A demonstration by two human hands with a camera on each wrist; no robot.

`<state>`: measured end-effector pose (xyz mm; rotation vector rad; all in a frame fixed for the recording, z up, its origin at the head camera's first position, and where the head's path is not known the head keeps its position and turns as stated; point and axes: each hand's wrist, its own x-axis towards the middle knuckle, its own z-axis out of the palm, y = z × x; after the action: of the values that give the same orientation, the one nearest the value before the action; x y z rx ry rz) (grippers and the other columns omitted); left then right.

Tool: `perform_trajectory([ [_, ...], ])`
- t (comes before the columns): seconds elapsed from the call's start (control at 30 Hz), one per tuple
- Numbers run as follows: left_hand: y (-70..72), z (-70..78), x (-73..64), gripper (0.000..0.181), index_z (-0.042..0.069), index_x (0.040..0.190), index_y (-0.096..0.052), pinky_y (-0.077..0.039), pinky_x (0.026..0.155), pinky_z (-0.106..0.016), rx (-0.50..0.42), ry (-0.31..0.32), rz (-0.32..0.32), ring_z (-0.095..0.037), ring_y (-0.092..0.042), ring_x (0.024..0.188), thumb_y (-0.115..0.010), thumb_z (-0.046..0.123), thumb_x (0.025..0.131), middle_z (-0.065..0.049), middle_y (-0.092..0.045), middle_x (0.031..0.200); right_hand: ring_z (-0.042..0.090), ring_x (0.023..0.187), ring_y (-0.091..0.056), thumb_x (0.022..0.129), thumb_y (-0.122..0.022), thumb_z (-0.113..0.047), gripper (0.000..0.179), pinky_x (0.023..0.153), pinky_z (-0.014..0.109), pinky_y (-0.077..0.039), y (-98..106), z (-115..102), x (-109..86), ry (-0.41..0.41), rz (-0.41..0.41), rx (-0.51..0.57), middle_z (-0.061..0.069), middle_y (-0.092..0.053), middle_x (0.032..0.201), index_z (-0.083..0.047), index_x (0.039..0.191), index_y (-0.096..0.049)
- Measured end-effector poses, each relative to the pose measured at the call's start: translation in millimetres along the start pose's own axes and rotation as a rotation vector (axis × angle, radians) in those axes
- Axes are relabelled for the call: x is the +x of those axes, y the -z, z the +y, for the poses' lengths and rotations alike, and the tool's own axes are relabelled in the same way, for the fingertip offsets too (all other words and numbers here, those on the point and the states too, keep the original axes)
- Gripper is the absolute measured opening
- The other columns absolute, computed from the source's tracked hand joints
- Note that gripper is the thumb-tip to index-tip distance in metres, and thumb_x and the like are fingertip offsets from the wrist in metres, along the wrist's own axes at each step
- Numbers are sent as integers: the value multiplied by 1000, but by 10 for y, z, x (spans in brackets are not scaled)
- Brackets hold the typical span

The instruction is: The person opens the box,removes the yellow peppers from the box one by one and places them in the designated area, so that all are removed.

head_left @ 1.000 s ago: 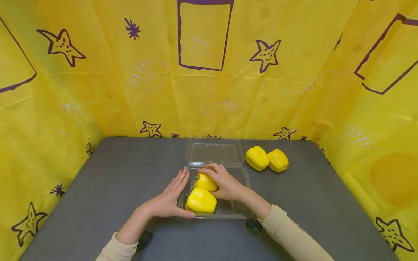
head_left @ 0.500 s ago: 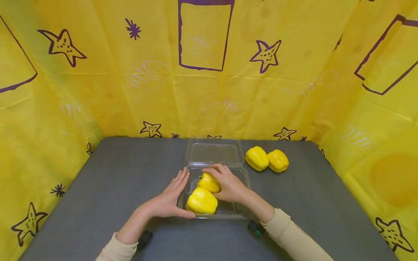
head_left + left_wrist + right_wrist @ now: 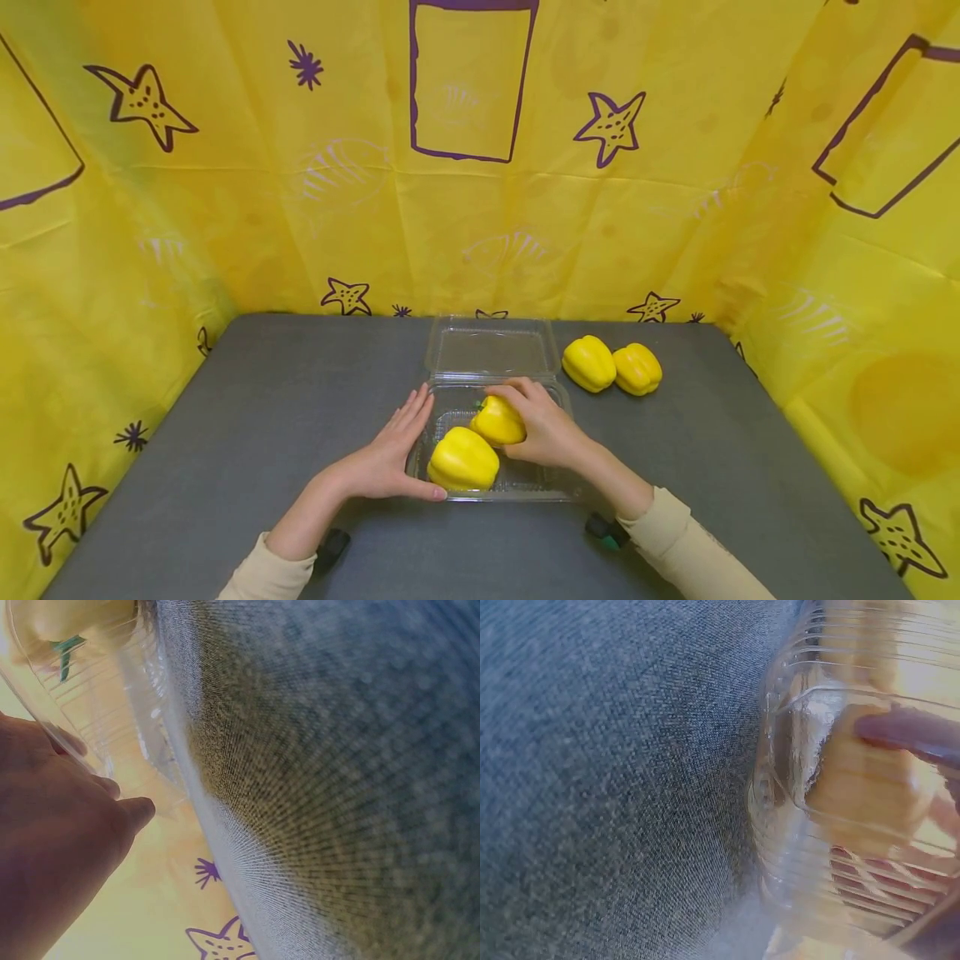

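In the head view my right hand grips a yellow bell pepper inside the clear plastic clamshell container. Through the container's ridged wall, the right wrist view shows this pepper with a finger laid across it. A second yellow bell pepper lies in the front left corner of the container. My left hand is spread against the container's left side, fingers straight, thumb at the front rim. The left wrist view shows its fingertips right at the clear wall, with a green pepper stem behind the plastic.
The container's clear lid lies folded back behind it. Two more yellow bell peppers sit side by side on the grey table, right of the lid. A yellow printed cloth walls in the back and sides.
My right hand has moved right with its bell pepper, away from the container's left side. The front pepper has shifted slightly. My left hand has stayed in place.
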<state>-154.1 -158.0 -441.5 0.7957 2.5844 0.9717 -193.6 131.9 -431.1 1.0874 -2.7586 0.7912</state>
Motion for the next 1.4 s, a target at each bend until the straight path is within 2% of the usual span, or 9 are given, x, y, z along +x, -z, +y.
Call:
perform_trajectory([
  [0.37,3,-5,1,132,3,156,0,-2,116,-56,16,-6,5,-31,11,147,-78,65,69,-9,15,162,22,112,-49,65,-88,-17,80,88,43,-47,162,-39,-136,-40,102,87,5,-49,128,-17,138,-53],
  [0.6,-3,9,6,133,3,156,0,-2,116,-56,14,-1,1,-29,13,147,-78,64,68,-8,15,162,20,113,-50,66,-89,-17,80,89,42,-49,299,-81,-249,-123,152,142,3,-49,128,-19,137,-53],
  [0.83,-3,20,5,132,2,156,0,-2,116,-56,22,-6,8,-31,11,147,-79,62,69,-9,14,162,22,115,-52,68,-90,-18,81,88,43,-51,431,-70,-368,-168,216,165,4,-48,130,-18,139,-51],
  [1.07,-2,28,4,131,2,156,0,-2,116,-56,21,0,10,-30,12,148,-80,61,69,-10,13,162,22,112,-51,67,-91,-16,83,80,41,-54,541,-2,-504,-206,277,161,5,-49,129,-18,139,-50],
  [1.4,-9,21,14,132,4,156,0,-3,116,-56,30,11,10,-30,12,148,-79,62,68,-9,13,162,27,107,-52,65,-91,-13,83,77,46,-55,642,188,-686,-280,338,141,12,-50,122,-16,137,-50],
])
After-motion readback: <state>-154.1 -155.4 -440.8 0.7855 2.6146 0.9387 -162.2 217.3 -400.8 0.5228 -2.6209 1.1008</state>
